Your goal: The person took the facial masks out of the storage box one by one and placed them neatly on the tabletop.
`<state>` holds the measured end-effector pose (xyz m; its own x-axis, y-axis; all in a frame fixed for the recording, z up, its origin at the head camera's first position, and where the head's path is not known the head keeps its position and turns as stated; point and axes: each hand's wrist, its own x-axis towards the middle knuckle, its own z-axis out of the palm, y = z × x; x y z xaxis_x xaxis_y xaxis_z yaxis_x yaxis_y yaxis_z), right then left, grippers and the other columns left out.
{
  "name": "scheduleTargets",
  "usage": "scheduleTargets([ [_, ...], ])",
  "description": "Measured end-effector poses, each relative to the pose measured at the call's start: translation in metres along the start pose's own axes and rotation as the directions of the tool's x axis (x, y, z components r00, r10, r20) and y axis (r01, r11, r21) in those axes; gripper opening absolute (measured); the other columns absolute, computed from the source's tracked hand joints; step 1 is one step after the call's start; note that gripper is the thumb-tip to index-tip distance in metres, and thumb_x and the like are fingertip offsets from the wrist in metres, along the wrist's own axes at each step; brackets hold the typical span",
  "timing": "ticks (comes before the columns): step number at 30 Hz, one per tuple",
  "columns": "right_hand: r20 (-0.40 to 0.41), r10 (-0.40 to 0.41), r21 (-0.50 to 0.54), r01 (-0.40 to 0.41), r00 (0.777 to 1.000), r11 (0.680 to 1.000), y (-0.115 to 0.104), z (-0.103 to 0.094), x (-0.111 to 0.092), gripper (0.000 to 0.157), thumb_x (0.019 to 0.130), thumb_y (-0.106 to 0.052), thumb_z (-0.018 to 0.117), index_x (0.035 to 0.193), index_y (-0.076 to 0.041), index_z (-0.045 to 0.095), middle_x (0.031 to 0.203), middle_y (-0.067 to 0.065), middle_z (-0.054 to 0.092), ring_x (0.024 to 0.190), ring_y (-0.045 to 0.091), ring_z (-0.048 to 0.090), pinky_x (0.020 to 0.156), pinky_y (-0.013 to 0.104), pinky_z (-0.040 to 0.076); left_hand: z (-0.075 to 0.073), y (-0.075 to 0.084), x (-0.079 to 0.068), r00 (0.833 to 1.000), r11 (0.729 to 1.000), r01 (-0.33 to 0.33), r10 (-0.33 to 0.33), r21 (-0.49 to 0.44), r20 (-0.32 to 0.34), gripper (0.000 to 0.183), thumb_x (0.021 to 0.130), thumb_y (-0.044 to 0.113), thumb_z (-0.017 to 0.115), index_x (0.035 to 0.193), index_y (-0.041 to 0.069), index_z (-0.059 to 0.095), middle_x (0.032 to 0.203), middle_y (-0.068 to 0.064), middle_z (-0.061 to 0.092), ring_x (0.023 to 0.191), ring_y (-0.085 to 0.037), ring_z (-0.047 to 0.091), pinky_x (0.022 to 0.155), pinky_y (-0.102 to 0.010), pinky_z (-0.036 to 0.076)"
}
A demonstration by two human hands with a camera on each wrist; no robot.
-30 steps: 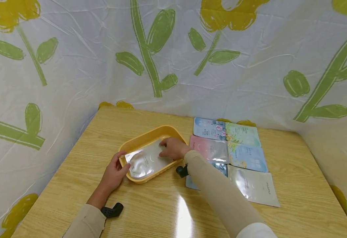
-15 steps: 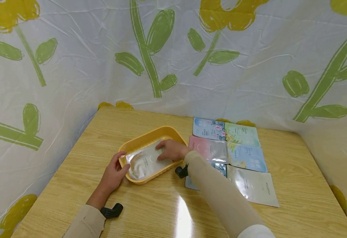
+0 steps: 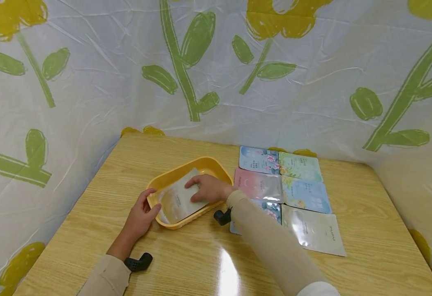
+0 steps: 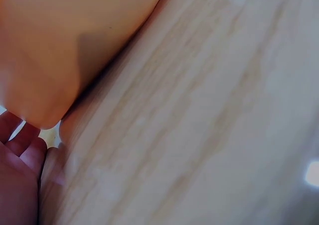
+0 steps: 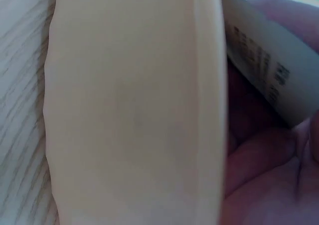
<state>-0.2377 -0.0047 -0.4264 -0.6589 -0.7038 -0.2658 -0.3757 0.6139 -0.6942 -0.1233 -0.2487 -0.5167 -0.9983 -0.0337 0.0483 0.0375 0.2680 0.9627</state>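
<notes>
A yellow plastic basket (image 3: 169, 176) stands on the table, angled. My left hand (image 3: 139, 216) grips its left end, thumb over the rim and fingers along the outside; the left wrist view shows that hand's fingers (image 4: 22, 140) close against the basket's wall (image 4: 60, 46). Inside the basket, my right hand (image 3: 212, 188) holds a silver sheet mask packet (image 3: 175, 201) near its right end, fingers over the far edge and thumb nearer me. In the right wrist view the packet's printed back (image 5: 269, 56) stands tilted beside the basket's wall (image 5: 129, 105), with fingers beneath it.
Right of the basket lie several sheet mask packets in rows: light blue (image 3: 259, 159), green (image 3: 301, 165), pink (image 3: 256, 183), blue (image 3: 307, 194) and silver (image 3: 313, 229). My right forearm partly covers another blue packet (image 3: 271, 209). A flower-printed cloth (image 3: 119, 74) surrounds the table.
My right hand has moved slightly left in the basket and its fingers have taken hold of the silver packet, which has shifted and tilted. The left hand has stayed on the basket.
</notes>
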Motion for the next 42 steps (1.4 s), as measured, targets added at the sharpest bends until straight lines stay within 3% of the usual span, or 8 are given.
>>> scheduleTargets([
  [8, -0.08, -0.002, 0.072, 0.008, 0.997, 0.997, 0.002, 0.001, -0.012, 0.042, 0.086, -0.012, 0.075, 0.127, -0.013, 0.067, 0.129, 0.003, 0.062, 0.118, 0.023, 0.051, 0.105, 0.037, 0.04, 0.001, -0.002, -0.001, 0.999, 0.999, -0.027, 0.027, 0.029, -0.025, 0.048, 0.1, 0.014, 0.06, 0.143, 0.004, 0.04, 0.151, -0.029, 0.036, 0.14, -0.039, 0.036, 0.108, -0.026, 0.034],
  [15, -0.123, 0.01, 0.155, 0.009, 0.992, 0.988, 0.006, -0.001, -0.021, 0.041, 0.087, -0.012, 0.076, 0.127, -0.013, 0.066, 0.126, 0.004, 0.061, 0.116, 0.023, 0.05, 0.104, 0.038, 0.041, 0.002, 0.0, 0.0, 0.999, 0.999, -0.033, 0.032, -0.021, -0.024, 0.048, 0.099, 0.009, 0.059, 0.142, 0.002, 0.04, 0.149, -0.03, 0.038, 0.14, -0.04, 0.035, 0.099, -0.009, 0.033],
  [20, -0.158, 0.02, 0.171, 0.007, 0.987, 0.985, 0.01, -0.003, -0.029, 0.041, 0.086, -0.015, 0.077, 0.126, -0.015, 0.067, 0.125, 0.003, 0.061, 0.112, 0.022, 0.052, 0.102, 0.039, 0.043, 0.001, 0.001, 0.0, 1.0, 0.999, -0.01, 0.009, -0.054, -0.01, 0.049, 0.099, 0.007, 0.06, 0.144, 0.0, 0.039, 0.151, -0.03, 0.036, 0.141, -0.037, 0.034, 0.101, -0.01, 0.032],
  [29, -0.231, 0.087, 0.223, -0.034, 0.969, 0.974, 0.015, -0.008, -0.052, 0.04, 0.085, -0.019, 0.076, 0.125, -0.02, 0.068, 0.124, 0.001, 0.06, 0.103, 0.022, 0.055, 0.093, 0.038, 0.047, 0.001, 0.0, 0.0, 1.0, 0.999, 0.019, -0.019, -0.028, -0.002, 0.051, 0.1, 0.009, 0.06, 0.145, 0.003, 0.038, 0.155, -0.026, 0.031, 0.143, -0.034, 0.032, 0.099, -0.006, 0.03],
  [42, -0.313, 0.028, 0.192, 0.034, 0.949, 0.981, 0.026, -0.007, -0.083, 0.042, 0.086, -0.019, 0.074, 0.127, -0.017, 0.067, 0.131, 0.002, 0.06, 0.106, 0.021, 0.055, 0.095, 0.039, 0.046, 0.002, 0.001, 0.0, 1.0, 1.0, 0.022, -0.022, -0.006, -0.01, 0.05, 0.1, 0.01, 0.06, 0.145, 0.003, 0.038, 0.156, -0.026, 0.029, 0.143, -0.035, 0.031, 0.099, -0.006, 0.029],
])
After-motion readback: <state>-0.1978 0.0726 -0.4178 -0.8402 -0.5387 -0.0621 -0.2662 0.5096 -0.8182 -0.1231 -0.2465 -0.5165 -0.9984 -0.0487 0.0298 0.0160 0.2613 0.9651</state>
